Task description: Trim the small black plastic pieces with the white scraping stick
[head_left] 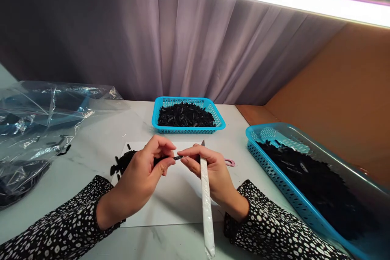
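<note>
My left hand pinches a small black plastic part between thumb and fingers over a white sheet. My right hand grips a long knife with a white wrapped handle; its pointed blade tip sticks up past the fingers. The right fingertips also touch the end of the black part. A small heap of black parts lies on the sheet just left of my left hand. Both sleeves are black with white spots.
A small blue basket of black parts stands behind the sheet. A larger blue basket of black parts sits at the right. Crumpled clear plastic bags lie at the left. A pink object lies beside my right hand.
</note>
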### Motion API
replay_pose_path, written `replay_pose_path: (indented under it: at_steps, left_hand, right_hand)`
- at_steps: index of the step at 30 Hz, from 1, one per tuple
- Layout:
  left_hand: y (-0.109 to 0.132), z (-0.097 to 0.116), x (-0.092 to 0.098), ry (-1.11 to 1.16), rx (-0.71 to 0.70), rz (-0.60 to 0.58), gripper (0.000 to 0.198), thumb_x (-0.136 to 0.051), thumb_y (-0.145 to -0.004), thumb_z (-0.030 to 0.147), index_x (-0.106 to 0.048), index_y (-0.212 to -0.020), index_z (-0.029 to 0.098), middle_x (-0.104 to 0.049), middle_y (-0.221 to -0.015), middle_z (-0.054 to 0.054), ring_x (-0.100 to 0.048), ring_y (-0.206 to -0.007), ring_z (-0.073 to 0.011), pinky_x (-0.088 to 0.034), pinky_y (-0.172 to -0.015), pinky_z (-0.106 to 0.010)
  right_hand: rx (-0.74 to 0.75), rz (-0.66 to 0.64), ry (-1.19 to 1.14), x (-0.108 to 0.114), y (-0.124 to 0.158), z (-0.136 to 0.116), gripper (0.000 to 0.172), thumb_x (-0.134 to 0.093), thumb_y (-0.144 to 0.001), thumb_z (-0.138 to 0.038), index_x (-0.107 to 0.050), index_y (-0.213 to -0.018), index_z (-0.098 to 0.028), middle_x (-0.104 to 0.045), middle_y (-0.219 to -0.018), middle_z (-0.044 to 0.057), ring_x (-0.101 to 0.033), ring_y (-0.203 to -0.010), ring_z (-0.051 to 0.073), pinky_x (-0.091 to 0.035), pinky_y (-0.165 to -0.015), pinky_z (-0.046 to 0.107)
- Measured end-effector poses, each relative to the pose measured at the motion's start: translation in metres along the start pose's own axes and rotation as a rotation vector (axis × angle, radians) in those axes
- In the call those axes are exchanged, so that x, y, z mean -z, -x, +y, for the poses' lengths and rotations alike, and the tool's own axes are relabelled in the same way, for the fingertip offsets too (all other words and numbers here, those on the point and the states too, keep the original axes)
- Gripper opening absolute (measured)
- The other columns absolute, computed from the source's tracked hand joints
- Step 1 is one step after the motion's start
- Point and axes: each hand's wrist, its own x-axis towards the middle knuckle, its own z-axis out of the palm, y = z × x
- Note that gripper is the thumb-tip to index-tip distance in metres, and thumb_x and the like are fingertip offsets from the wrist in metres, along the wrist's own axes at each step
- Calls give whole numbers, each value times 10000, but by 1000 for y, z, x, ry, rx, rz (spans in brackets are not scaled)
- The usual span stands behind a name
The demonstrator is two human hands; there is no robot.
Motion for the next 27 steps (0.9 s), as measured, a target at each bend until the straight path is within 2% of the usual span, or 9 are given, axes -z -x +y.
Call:
replay_pose_path:
  at_steps: [4, 8, 13, 16, 20, 27]
  left_hand:
    - [1, 0, 1, 9, -17, 7, 79, -572, -939, 240, -569, -1018, 247, -621, -875, 9, -569, -745, -145, -479, -656, -289]
    - [-2, 3, 4, 84, 111, -29, 111, -513, -969, 267, -573, -1059, 242, -624, -940, -14, -557, -799, -159, -469, -725, -320]
    - [-5, 2, 7, 204, 249, -81, 162, -528, -923, 224, -573, -1078, 226, -623, -994, -37, -522, -832, -173, -408, -721, -329]
    - [-5, 1, 7, 239, 255, -104, 196, -513, -893, 182, -577, -1074, 222, -602, -970, -31, -499, -824, -170, -378, -698, -322]
    - [-5, 2, 6, 210, 207, -136, 172, -494, -937, 228, -571, -1090, 218, -571, -868, -4, -481, -754, -156, -372, -689, -318]
    - [-7, 3, 5, 189, 201, -92, 167, -530, -945, 281, -557, -1093, 209, -605, -867, -10, -527, -692, -141, -378, -622, -297]
  right_hand:
    - [-23, 15, -14, 0, 0, -1, 137, -741, -843, -344, -774, -865, -213, -617, -672, -4, -468, -594, 132, -381, -551, 274]
    - [-133, 57, -117, 0, 0, 4, 300, -735, -851, -491, -712, -810, -194, -471, -582, -53, -319, -501, 89, -262, -459, 242]
    - [-225, 69, -238, 0, 0, 6, 377, -747, -826, -541, -620, -741, -197, -308, -518, -102, -193, -467, 71, -172, -428, 236]
    - [-217, 65, -238, -1, 1, 4, 376, -747, -828, -538, -621, -737, -195, -305, -524, -102, -184, -471, 71, -170, -429, 237]
    - [-203, 54, -232, -1, 1, 3, 361, -746, -843, -521, -634, -746, -192, -317, -539, -97, -182, -479, 71, -168, -436, 237]
    - [-207, 56, -234, 0, 1, 4, 371, -750, -838, -520, -606, -728, -196, -327, -543, -95, -191, -480, 72, -176, -441, 240]
